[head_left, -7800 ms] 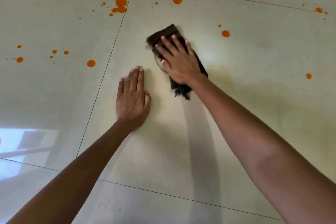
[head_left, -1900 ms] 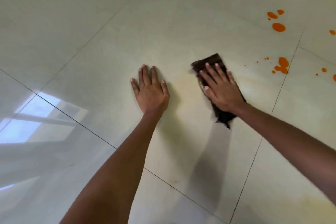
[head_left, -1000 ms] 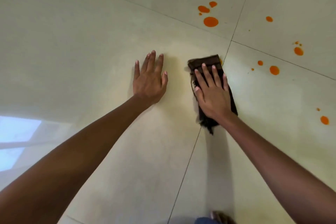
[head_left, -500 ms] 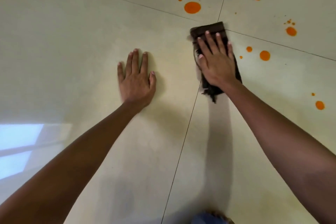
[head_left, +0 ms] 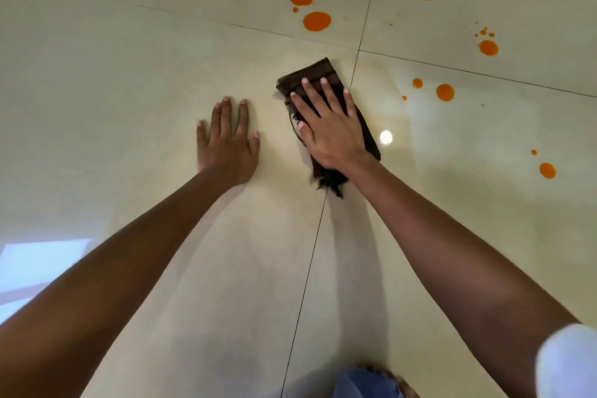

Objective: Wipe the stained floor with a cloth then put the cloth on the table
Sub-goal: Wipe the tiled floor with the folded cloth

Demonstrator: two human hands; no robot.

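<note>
Cloth [head_left: 311,74] mostly hidden under flat right hand [head_left: 332,134]; frayed end shows.

Both arms come through bare on my feed. The right forearm [head_left: 436,236] is uncovered from the wrist up to a white sleeve [head_left: 568,362], whose rounded hem shows only as a blur at its upper end. The left forearm [head_left: 129,252], opposite the right forearm, is uncovered to the picture's edge, so I cannot tell what is worn above it. The right hand [head_left: 329,129] and left hand [head_left: 227,147] have short, pale fingernails [head_left: 304,81], trimmed close. Below and inward of the right forearm I make out blurred blue fabric [head_left: 365,383]; which garment it is, I cannot tell.
</note>
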